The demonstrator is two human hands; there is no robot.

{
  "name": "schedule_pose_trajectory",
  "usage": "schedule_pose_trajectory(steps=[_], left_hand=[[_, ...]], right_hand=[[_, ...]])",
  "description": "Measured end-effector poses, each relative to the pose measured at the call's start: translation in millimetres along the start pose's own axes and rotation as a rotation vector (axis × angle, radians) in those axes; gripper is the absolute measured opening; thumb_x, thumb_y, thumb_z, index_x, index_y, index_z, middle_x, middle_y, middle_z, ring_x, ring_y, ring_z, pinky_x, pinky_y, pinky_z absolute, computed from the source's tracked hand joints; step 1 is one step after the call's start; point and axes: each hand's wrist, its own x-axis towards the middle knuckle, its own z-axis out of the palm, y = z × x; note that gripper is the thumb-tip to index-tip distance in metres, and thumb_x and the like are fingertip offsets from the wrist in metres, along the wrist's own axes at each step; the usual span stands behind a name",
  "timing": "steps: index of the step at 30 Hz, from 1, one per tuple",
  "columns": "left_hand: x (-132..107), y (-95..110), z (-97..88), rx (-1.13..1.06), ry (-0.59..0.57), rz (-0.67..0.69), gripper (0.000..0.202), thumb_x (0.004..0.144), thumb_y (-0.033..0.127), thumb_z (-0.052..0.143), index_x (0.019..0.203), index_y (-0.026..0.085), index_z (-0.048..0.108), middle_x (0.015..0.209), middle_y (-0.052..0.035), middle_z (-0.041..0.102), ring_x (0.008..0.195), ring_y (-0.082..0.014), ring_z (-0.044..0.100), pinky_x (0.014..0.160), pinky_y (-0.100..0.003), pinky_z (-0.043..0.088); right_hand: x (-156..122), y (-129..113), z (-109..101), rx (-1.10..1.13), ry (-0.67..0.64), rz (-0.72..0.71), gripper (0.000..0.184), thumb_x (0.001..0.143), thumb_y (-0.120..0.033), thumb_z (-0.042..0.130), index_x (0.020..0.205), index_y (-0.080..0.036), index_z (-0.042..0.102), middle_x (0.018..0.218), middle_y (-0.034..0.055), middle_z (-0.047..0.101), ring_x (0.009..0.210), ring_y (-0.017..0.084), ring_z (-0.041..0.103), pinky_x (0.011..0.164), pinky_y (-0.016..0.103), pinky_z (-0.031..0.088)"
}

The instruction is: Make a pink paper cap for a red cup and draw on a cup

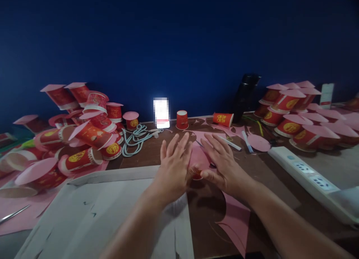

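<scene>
Between my two hands a pink paper disc (198, 156) lies on top of a red paper cup (197, 175), whose lower part shows just beneath it. My left hand (175, 165) rests at the disc's left side, fingers stretched forward. On the right side my right hand (221, 160) is spread out with its thumb toward the cup. Both palms face down; how firmly they press on the disc cannot be seen. Pink paper offcuts (235, 221) lie on the brown table (204, 214) near my right forearm.
Red cups with pink discs are heaped at left (92, 135) and stacked at right (291, 100). A white cardboard box lid (120, 206), a power strip (305, 173), a coiled cable (134, 139), a lit phone (162, 113), a black bottle (246, 96) and scissors (14, 214) surround my hands.
</scene>
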Motion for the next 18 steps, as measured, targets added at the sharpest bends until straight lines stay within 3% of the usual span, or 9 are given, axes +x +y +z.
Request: schedule_pose_trajectory(steps=[5,12,18], left_hand=[[-1.0,1.9,8.7,0.076,0.044,0.024,0.06,0.089,0.051,0.036,0.141,0.021,0.034,0.153,-0.0067,0.023,0.14,-0.031,0.013,0.112,-0.055,-0.003],[-1.8,2.4,9.0,0.178,0.002,0.019,0.058,0.091,0.05,0.029,0.141,0.021,0.034,0.152,-0.0056,0.025,0.139,-0.0311,0.016,0.112,-0.056,0.008],[-2.1,3.3,9.2,0.175,-0.046,0.002,0.061,0.091,0.051,0.029,0.143,0.019,0.03,0.152,-0.0062,0.027,0.139,-0.0299,0.016,0.112,-0.055,0.012]], right_hand=[[-0.3,-1.8,0.6,-0.066,-0.061,-0.006,0.087,0.078,-0.073,0.038,0.146,-0.023,0.021,0.153,0.0114,0.02,0.14,0.035,0.011,0.111,0.06,0.014],[1.7,-5.4,-2.4,-0.151,-0.132,0.016,0.089,0.077,-0.075,0.037,0.142,-0.015,0.032,0.152,0.0137,0.023,0.139,0.035,0.014,0.11,0.059,0.015],[2.1,-5.1,-3.9,-0.179,-0.13,0.007,0.086,0.078,-0.074,0.038,0.141,-0.014,0.035,0.151,0.0127,0.025,0.138,0.034,0.017,0.11,0.057,0.016]])
